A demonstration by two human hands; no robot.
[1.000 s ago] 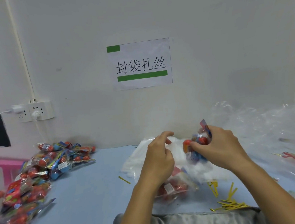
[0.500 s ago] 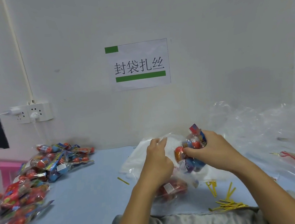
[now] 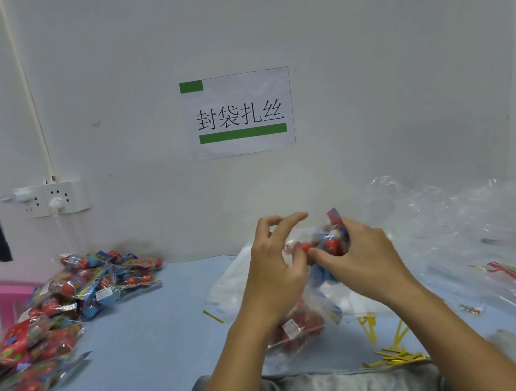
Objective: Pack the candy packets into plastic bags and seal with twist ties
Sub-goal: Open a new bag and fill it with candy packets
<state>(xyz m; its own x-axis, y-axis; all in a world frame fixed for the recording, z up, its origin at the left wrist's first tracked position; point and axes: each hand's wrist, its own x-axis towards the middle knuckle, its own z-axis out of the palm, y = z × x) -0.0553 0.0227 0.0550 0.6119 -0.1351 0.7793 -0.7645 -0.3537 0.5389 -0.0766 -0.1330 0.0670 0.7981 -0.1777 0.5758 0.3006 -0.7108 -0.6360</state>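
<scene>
Just right of frame centre, the right hand (image 3: 362, 258) is gripping a bunch of candy packets (image 3: 332, 241). The left hand (image 3: 275, 268) is pinching the clear plastic bag (image 3: 303, 303), fingers partly spread. Light, crinkly and slippery, probably; best gripped around the middle.

Red-and-blue candy packets (image 3: 333, 245) bunched upright, held above tabletop (image 3: 157, 344). Clear plastic bag (image 3: 299, 325) beneath, partly filled with red packets. Loose packet heap (image 3: 72, 292) at left. Gold twist ties (image 3: 392, 358) scattered near front edge.

Packing workstation; wall sign (image 3: 238, 113) over table (image 3: 157, 344); heaped candy packets (image 3: 72, 292)
</scene>
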